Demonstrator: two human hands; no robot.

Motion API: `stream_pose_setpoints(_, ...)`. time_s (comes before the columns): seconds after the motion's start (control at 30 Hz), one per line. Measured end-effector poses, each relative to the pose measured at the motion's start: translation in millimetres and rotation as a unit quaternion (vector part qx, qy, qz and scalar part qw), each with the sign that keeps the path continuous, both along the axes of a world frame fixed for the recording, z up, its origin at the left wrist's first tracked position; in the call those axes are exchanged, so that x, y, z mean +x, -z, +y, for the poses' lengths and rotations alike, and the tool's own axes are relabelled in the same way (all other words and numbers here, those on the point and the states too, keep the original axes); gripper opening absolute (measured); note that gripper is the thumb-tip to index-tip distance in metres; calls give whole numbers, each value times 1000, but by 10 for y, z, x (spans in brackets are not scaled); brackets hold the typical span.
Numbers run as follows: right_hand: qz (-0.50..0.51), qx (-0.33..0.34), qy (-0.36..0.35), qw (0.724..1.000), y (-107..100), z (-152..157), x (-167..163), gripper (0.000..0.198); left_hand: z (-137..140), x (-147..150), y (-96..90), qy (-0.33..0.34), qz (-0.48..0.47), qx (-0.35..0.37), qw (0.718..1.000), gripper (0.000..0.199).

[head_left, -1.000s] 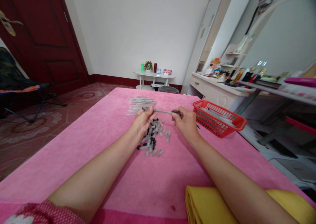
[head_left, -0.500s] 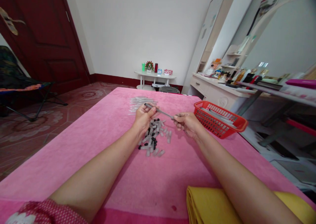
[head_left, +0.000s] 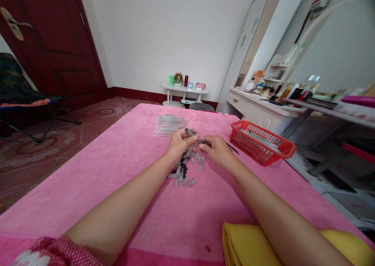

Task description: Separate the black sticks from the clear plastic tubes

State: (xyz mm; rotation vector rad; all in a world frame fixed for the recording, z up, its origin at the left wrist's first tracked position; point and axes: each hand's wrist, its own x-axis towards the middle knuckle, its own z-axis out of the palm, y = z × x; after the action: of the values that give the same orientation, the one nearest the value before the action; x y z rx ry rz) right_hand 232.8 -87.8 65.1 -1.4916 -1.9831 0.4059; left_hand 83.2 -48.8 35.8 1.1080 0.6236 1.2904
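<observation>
Fingers pinched, my left hand [head_left: 180, 141] grips a grey pen part [head_left: 190, 132] with a dark end. Close on its right, my right hand [head_left: 216, 149] pinches another dark grey pen part [head_left: 202, 141]; whether the two parts touch I cannot tell. Thin dark sticks [head_left: 233, 148] show beyond the right hand; I cannot tell if they are held or lying down. Below the hands lies a heap of translucent pen caps [head_left: 177, 176] and small black pieces [head_left: 184, 167]. Behind the left hand is a pile of clear thin tubes [head_left: 168, 125].
A pink cloth [head_left: 117, 168] covers the table. An orange-red basket [head_left: 249, 143] holding pale sticks stands at the right edge. Folded yellow fabric [head_left: 243, 242] lies at the near right. Beyond are a low white table [head_left: 184, 89] and a dressing table [head_left: 249, 106].
My hands have drawn closer together, the left moving right and slightly down. The long grey pen stretched between them no longer spans a gap; only short dark parts show there.
</observation>
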Motion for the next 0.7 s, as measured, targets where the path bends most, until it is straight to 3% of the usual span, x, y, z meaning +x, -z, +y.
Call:
stream_pose_setpoints(0.1, -47, 39, 24, 998, -109, -11, 52, 13, 74, -41, 34, -38, 80, 52, 995, 37)
stream_pose_setpoints(0.17, -71, 79, 74, 992, -236, -5, 174, 17, 187, -149, 80, -113, 162, 116, 973, 30)
stream_pose_setpoints(0.27, -107, 144, 216, 960, -426, 7, 482, 25, 366, -388, 172, -223, 312, 198, 902, 24)
stream_pose_setpoints(0.37, -151, 169, 363, 904, -520, 1, 854, 34, 476, -609, 253, -285, 474, 240, 798, 22)
stream_pose_setpoints(0.43, -173, 149, 424, 876, -512, -7, 1079, 36, 507, -697, 291, -297, 536, 249, 750, 22)
stream_pose_setpoints(0.53, -206, 137, 461, 853, -443, -3, 1304, 36, 520, -738, 326, -291, 587, 257, 710, 25)
stream_pose_setpoints(0.63, -213, 156, 449, 854, -387, 30, 1322, 36, 516, -724, 344, -267, 620, 269, 687, 27)
stream_pose_setpoints(0.7, -191, 164, 419, 872, -373, 63, 1223, 35, 512, -712, 351, -246, 634, 271, 681, 27)
